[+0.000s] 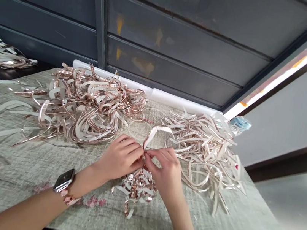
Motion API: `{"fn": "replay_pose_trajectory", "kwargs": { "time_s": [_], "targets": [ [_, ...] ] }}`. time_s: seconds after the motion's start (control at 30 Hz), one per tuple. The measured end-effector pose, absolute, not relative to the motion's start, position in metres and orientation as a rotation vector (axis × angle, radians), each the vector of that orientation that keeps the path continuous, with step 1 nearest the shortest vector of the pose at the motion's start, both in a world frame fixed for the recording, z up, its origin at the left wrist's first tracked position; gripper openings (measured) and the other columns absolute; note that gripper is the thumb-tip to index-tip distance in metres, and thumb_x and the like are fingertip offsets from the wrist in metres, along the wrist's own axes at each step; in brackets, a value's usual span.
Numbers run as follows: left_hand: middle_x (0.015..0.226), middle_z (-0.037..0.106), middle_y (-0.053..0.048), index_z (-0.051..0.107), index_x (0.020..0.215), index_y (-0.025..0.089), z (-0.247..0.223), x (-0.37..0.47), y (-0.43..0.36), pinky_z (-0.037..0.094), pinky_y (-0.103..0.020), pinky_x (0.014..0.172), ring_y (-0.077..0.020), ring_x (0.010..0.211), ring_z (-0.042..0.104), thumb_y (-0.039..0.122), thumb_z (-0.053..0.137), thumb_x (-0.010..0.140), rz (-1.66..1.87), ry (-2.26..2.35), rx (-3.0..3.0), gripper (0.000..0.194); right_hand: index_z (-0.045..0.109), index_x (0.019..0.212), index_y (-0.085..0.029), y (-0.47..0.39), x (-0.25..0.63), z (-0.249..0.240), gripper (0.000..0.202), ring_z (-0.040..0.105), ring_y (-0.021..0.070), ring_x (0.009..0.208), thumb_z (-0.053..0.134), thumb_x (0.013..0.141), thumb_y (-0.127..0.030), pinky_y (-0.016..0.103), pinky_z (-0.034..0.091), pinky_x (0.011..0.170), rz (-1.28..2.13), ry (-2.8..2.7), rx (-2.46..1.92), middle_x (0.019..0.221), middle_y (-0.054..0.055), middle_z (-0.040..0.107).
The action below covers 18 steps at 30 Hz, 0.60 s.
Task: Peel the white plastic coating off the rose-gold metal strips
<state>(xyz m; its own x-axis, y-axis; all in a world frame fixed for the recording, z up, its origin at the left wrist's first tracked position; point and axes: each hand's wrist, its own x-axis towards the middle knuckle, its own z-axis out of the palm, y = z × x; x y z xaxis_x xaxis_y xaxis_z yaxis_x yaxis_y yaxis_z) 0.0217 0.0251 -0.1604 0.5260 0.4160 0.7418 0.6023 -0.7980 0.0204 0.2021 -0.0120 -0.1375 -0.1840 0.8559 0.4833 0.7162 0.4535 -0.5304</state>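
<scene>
Near the middle of the table, my left hand (pixel 124 157) is closed on a small bundle of shiny rose-gold and white strips (pixel 140 185). The bundle's curled ends spread below my fingers. My right hand (pixel 164 167) pinches the same bundle at its upper part, its fingertips touching those of my left hand. From between the fingertips a white strip (pixel 159 129) rises and bends to the right. The exact point where the strips are gripped is hidden by my fingers.
A large heap of rose-gold strips (pixel 93 108) lies at the back left, and another heap (pixel 208 150) lies right of my hands. Behind them a white roll (pixel 173 99) runs along the dark panelled wall (pixel 182 38). More strips (pixel 5 52) rest at the far left.
</scene>
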Motion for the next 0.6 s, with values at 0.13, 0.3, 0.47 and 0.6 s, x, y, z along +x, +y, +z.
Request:
{"fn": "replay_pose_trajectory", "kwargs": {
  "time_s": [0.13,0.3,0.47,0.6],
  "targets": [
    [0.067,0.065,0.002,0.052,0.073,0.021,-0.1611,0.0272,0.0199,0.043,-0.033,0.072,-0.0158,0.065,0.059,0.015,0.057,0.089,-1.312,-0.965,-2.574,0.018,0.079,0.09,-0.026,-0.0112,0.2046,-0.1367,0.01,0.064,0.0247,0.084,0.07,0.089,-0.021,0.036,0.051,0.078,0.376,-1.878,-1.352,0.082,0.003,0.078],
    [0.068,0.066,0.003,0.055,0.077,0.022,-0.1641,0.0291,0.0194,0.044,-0.032,0.073,-0.0154,0.066,0.06,0.014,0.055,0.087,-1.41,-1.043,-2.702,0.012,0.082,0.085,-0.028,-0.01,0.2095,-0.1353,0.011,0.069,0.0251,0.086,0.074,0.083,-0.022,0.035,0.053,0.079,0.524,-1.795,-1.413,0.082,0.002,0.08],
    [0.071,0.068,0.001,0.058,0.08,0.022,-0.167,0.0288,0.0225,0.045,-0.032,0.072,-0.0159,0.068,0.062,0.014,0.055,0.088,-1.442,-1.089,-2.761,0.011,0.085,0.09,-0.027,-0.0092,0.2102,-0.138,0.014,0.069,0.0247,0.079,0.075,0.08,-0.028,0.035,0.053,0.074,0.577,-1.698,-1.485,0.08,0.005,0.077],
    [0.073,0.069,0.001,0.06,0.082,0.021,-0.1682,0.0284,0.0234,0.045,-0.032,0.071,-0.0164,0.07,0.062,0.014,0.055,0.089,-1.446,-1.052,-2.773,0.011,0.085,0.086,-0.025,-0.0086,0.2086,-0.138,0.014,0.069,0.0242,0.076,0.073,0.08,-0.028,0.034,0.052,0.073,0.633,-1.657,-1.502,0.077,0.004,0.078]
  ]
}}
